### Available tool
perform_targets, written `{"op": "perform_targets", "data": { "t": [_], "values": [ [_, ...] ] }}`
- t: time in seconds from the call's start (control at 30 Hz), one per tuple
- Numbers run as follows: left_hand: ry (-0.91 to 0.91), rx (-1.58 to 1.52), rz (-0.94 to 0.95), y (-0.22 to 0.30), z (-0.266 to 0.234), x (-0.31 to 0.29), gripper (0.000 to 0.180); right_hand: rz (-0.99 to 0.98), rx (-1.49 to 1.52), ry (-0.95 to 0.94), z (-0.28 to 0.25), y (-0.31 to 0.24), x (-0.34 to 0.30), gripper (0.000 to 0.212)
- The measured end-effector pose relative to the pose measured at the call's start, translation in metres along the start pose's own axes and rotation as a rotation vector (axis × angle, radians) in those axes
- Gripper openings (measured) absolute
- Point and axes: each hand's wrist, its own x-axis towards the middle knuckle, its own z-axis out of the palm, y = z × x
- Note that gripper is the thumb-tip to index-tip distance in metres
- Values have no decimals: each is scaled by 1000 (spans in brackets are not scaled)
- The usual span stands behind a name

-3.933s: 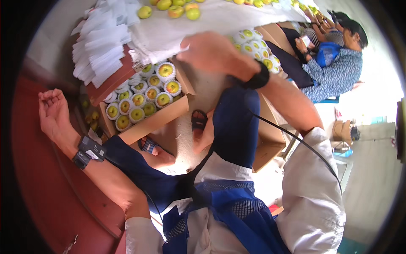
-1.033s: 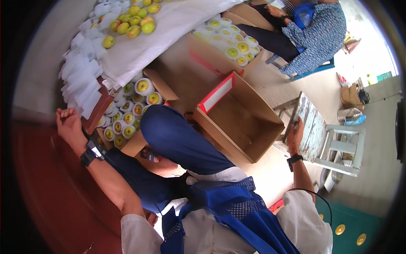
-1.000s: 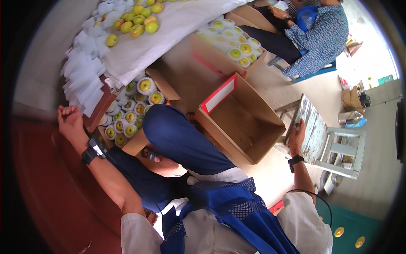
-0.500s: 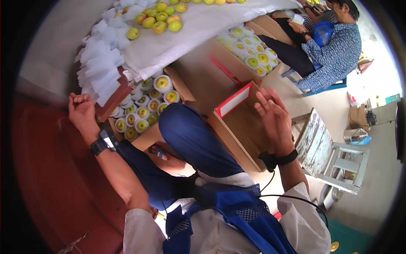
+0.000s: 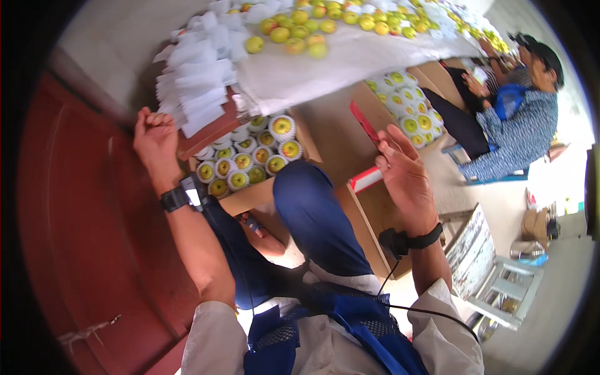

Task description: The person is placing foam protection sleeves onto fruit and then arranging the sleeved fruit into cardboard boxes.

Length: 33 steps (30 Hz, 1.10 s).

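My left hand [image 5: 156, 144] is raised at the left, fingers half curled with nothing in them, beside a stack of white foam sleeves [image 5: 194, 87]. Below and right of it, several apples in white foam nets [image 5: 242, 161] fill a cardboard box [image 5: 250, 197]. On the right, my right hand [image 5: 406, 178] is lifted with its palm turned inward. Its fingers are stretched and slightly bent, and I see nothing in them. It hides part of an open cardboard box [image 5: 356, 215] with a red-and-white edge. Dark straps circle both wrists.
Loose apples [image 5: 299, 31] lie on a white-covered table [image 5: 294, 78] ahead. A further box of netted apples [image 5: 409, 106] stands beyond my right hand. A co-worker in a patterned shirt [image 5: 525, 131] sits at the right. A worn wooden stool [image 5: 475, 256] is nearer; a red panel [image 5: 100, 206] borders the left.
The view has turned left, so the boxes and table shift right in the picture. My right hand now covers more of the open box. Both hands stay raised with nothing in them.
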Motion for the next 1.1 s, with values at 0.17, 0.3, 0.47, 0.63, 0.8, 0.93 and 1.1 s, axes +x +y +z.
{"op": "perform_targets", "data": {
  "t": [0.17,0.3,0.47,0.63,0.8,0.93,1.1],
  "values": [
    [114,3,44,-10,5,0,10,1,-101,115,-30,17,31,36],
    [112,13,79,-8,16,-2,10,-39,-204,163,-37,23,47,34],
    [137,30,109,-5,8,2,13,-33,-288,226,-45,31,59,36],
    [189,33,140,-9,10,-2,14,-57,-335,223,-46,31,62,38],
    [220,-1,151,-10,10,-1,13,-88,-357,185,-45,25,70,45],
    [239,-11,165,-15,10,-1,14,-114,-434,174,-29,25,74,46],
    [244,-15,162,-19,19,-4,14,-149,-623,140,-63,36,102,45]
  ]
}}
